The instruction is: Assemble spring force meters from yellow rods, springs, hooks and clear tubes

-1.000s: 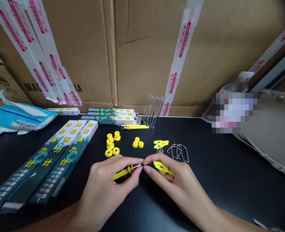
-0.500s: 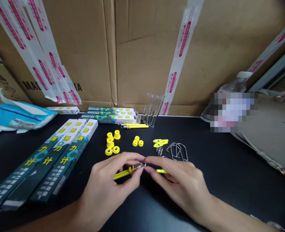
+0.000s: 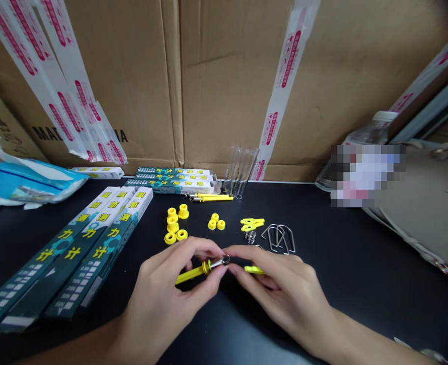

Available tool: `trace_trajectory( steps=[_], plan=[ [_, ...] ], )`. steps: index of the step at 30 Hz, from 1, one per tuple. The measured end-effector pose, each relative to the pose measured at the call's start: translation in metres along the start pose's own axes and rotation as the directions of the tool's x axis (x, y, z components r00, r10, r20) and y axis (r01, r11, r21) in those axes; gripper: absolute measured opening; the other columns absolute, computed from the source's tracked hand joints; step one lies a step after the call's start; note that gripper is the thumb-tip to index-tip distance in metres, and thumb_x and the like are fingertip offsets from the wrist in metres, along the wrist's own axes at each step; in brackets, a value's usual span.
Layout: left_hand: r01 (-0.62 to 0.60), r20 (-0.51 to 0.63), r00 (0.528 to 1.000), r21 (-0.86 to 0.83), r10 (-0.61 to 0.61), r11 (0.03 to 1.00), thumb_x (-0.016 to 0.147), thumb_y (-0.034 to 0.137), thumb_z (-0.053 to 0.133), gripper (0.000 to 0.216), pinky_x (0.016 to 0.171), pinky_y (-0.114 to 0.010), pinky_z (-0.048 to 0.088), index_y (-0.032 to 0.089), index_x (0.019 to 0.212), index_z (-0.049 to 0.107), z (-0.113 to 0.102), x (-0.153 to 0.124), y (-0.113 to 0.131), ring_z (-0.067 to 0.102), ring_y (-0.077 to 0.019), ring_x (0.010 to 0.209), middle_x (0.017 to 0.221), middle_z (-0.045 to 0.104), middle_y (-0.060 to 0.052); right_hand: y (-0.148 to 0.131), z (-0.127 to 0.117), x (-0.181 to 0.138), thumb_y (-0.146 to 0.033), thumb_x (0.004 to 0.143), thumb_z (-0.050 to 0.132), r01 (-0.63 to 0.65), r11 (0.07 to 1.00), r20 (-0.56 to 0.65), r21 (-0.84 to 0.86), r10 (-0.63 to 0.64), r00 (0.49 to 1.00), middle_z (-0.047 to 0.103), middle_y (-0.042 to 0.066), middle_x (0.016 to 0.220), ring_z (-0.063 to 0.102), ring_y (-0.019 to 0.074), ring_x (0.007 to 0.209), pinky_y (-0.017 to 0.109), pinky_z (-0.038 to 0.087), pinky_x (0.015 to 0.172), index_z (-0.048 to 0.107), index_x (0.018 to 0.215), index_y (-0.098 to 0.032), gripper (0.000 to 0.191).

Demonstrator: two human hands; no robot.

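In my left hand is a yellow plastic spring scale rod, pointing right, with a collar and a metal spring at its end. The spring ends in a wire loop between the fingertips of both hands. My right hand is closed, with a small flat yellow plastic piece held in its curled fingers; its thumb and index finger are at the loop. Just beyond lie flat yellow pieces, a loose coil spring and bent wire hooks.
Several larger yellow caps and three smaller ones sit ahead. Behind them are yellow rods, clear tubes and stacked boxes. Long printed boxes lie left; a bottle and grey bag are right.
The fingertips have shifted slightly at the wire loop, which has turned and shows more openly. Both hands stay nearly in place, still holding the rod and the flat yellow piece.
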State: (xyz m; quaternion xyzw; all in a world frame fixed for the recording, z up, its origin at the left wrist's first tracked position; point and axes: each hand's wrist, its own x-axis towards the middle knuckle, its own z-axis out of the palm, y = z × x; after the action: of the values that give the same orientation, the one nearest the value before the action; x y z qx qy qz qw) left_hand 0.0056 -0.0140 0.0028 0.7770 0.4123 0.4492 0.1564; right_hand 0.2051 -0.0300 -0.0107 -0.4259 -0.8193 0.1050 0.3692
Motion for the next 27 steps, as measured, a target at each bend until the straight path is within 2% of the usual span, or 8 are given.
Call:
trace_trajectory(
  steps=[4,8,11,15,19,23,27],
  plan=[
    [0.018,0.013,1.0,-0.031,-0.017,0.999,0.08,0.012,0.071,0.022,0.071,-0.012,0.057,0.028,0.095,0.07,0.0,0.0,-0.001,0.073,-0.0091,0.073,0.088,0.079,0.009,-0.004,-0.001,0.002,-0.023,0.1,0.056,-0.039,0.999,0.006,0.028,0.039,0.999,0.075,-0.002,0.079,0.062,0.0092,0.049,0.021,0.048,0.053,0.064,0.115,-0.021,0.017],
    [0.021,-0.001,1.0,-0.039,-0.022,0.999,0.079,0.011,0.073,0.024,0.072,-0.011,0.057,0.029,0.096,0.071,0.001,0.0,-0.002,0.073,-0.0084,0.071,0.088,0.079,0.01,-0.008,-0.002,0.004,-0.021,0.1,0.054,-0.059,0.996,0.015,0.072,0.058,0.998,0.071,-0.004,0.073,0.058,0.0078,0.047,0.02,0.045,0.052,0.064,0.112,-0.02,0.016],
    [0.029,-0.001,1.0,-0.03,-0.029,0.999,0.077,0.01,0.075,0.026,0.07,-0.01,0.057,0.029,0.094,0.072,0.001,0.0,-0.002,0.072,-0.0081,0.07,0.087,0.079,0.01,-0.009,-0.003,0.005,-0.025,0.101,0.053,-0.143,0.981,0.055,0.128,0.136,0.989,0.065,-0.006,0.066,0.051,0.0075,0.044,0.02,0.041,0.049,0.065,0.109,-0.022,0.015],
    [0.014,0.039,0.999,-0.029,-0.013,0.999,0.077,0.01,0.075,0.022,0.069,-0.011,0.057,0.028,0.088,0.072,0.0,0.001,-0.001,0.07,-0.0082,0.066,0.082,0.078,0.01,-0.009,-0.004,0.008,-0.035,0.101,0.052,-0.332,0.908,0.15,0.258,0.301,0.942,0.062,-0.005,0.068,0.048,0.0087,0.05,0.021,0.037,0.049,0.068,0.095,-0.022,0.021],
    [-0.011,0.056,0.998,-0.014,0.011,1.0,0.078,0.011,0.076,0.018,0.069,-0.014,0.057,0.027,0.085,0.072,-0.001,0.002,-0.002,0.072,-0.0104,0.066,0.079,0.078,0.009,-0.008,-0.003,0.011,-0.04,0.099,0.054,-0.47,0.796,0.236,0.382,0.407,0.882,0.063,-0.003,0.073,0.053,0.0116,0.063,0.02,0.04,0.055,0.068,0.086,-0.021,0.027],
    [-0.028,0.081,0.996,-0.004,0.028,1.0,0.08,0.015,0.077,0.015,0.068,-0.013,0.055,0.027,0.087,0.072,-0.001,0.002,-0.008,0.074,-0.0098,0.067,0.08,0.079,0.01,-0.007,-0.002,0.012,-0.042,0.097,0.056,-0.527,0.712,0.283,0.463,0.445,0.85,0.065,-0.001,0.078,0.057,0.0142,0.073,0.021,0.044,0.064,0.069,0.085,-0.021,0.028],
    [-0.007,0.12,0.993,-0.043,0.012,0.999,0.08,0.013,0.078,0.017,0.069,-0.01,0.054,0.027,0.088,0.072,0.0,0.002,-0.011,0.073,-0.0084,0.068,0.082,0.079,0.011,-0.007,-0.002,0.012,-0.042,0.097,0.056,-0.529,0.703,0.289,0.476,0.443,0.849,0.064,-0.002,0.08,0.055,0.0136,0.074,0.022,0.043,0.066,0.07,0.089,-0.021,0.026]
  ],
)
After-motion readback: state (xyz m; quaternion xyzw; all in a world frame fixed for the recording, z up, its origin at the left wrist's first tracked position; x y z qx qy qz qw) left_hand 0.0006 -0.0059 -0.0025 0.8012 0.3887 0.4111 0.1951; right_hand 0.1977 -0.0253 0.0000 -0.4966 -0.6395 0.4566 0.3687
